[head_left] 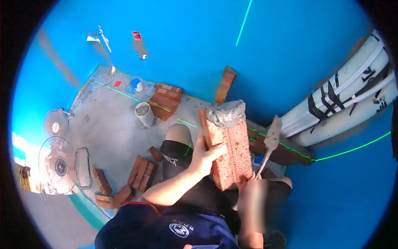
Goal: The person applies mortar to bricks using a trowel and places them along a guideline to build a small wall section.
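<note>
A reddish brick point(230, 155) with a grooved face is held up in front of my body, tilted. Grey wet mortar point(227, 113) covers its upper end. My left hand point(203, 159) is closed on the brick's left side, thumb across the face. Near the brick's lower right corner, my right hand point(248, 182) grips the handle of a trowel point(272, 135) whose mortar-smeared blade points up. Whether the right fingers also touch the brick is partly hidden. Behind the trowel runs a low row of bricks point(286, 151) along the blue wall.
A white bucket of mortar point(145, 116) stands near stacked bricks point(168, 92). Loose bricks point(143, 174) lie by my left leg, a fan point(60, 166) beyond. White pipes point(340, 103) lean at right; a short brick column point(225, 85) stands against the wall. Green laser lines cross the floor and wall.
</note>
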A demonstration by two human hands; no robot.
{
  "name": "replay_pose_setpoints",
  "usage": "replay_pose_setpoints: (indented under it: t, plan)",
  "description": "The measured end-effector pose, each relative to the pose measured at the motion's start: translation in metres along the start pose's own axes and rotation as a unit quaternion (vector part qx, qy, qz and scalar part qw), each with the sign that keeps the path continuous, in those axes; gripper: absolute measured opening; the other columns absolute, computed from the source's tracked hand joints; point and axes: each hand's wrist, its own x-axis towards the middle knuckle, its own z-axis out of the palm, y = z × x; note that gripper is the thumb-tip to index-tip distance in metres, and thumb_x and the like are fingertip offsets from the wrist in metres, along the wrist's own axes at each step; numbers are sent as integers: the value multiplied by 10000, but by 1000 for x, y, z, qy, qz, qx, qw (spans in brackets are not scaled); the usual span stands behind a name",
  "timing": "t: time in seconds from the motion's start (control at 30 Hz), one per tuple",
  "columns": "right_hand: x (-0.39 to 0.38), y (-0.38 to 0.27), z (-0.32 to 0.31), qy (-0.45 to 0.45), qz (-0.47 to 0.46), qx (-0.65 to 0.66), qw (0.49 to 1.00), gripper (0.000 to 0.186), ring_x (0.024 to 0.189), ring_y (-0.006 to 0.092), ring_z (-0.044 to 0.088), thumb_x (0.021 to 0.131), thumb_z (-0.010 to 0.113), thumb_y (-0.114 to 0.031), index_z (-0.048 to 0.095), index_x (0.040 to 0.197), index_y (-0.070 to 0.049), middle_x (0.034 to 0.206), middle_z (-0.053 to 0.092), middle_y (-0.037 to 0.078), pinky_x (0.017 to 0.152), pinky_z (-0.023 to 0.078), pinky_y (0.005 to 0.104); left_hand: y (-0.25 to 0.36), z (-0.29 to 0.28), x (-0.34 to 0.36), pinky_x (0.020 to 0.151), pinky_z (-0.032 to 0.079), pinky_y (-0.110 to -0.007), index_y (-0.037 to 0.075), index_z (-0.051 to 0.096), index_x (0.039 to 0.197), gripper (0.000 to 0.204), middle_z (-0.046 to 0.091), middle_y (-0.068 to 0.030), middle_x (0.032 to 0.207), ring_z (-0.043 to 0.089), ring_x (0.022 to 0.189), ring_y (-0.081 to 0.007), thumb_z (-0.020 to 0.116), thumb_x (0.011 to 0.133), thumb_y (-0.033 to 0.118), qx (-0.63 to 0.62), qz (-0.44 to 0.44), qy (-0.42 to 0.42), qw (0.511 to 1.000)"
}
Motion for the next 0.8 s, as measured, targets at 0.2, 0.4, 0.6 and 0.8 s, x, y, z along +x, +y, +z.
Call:
replay_pose_setpoints:
  t: [0.2, 0.4, 0.6, 0.8]
  plan:
    - [22, -24, -29, -64, -21, -81, 994, 431, 783, 159, 615, 739, 807, -234, 519, 1004, -52, 901, 626, 48, 718, 508, 290, 15, 4, -13, 1129, 264, -390, 10, 206, 1467, 854, 406, -85, 1429, 366, 1348, -229, 722, 791, 89, -112, -47, -222, 967]
    - [28, -52, -38, -170, -19, -57, 984, 569, 1098, 255, 602, 819, 731, -285, 503, 1214, 55, 1214, 601, 156, 974, 458, 360, -3, -18, 7, 1064, 382, -388, 24, 430, 1374, 815, 557, -87, 1302, 495, 1239, -226, 807, 652, 52, -77, -232, -336, 910]
    - [37, -59, -90, -65, -81, -273, 956, 461, 1083, 254, 568, 763, 815, -256, 439, 921, -42, 1160, 582, 194, 975, 439, 379, -38, -13, -10, 1036, 411, -408, 30, 426, 1366, 812, 572, -87, 1249, 511, 1206, -228, 781, 636, 31, -66, -168, -253, 950]
    - [40, -78, -73, -75, -136, -324, 933, 730, 1221, 332, 527, 685, 880, -261, 473, 1175, 94, 1287, 539, 266, 1057, 394, 442, -88, -26, 10, 1081, 377, -424, 53, 425, 1358, 725, 541, -82, 1287, 491, 1237, -246, 738, 710, -32, -149, -187, -126, 963]
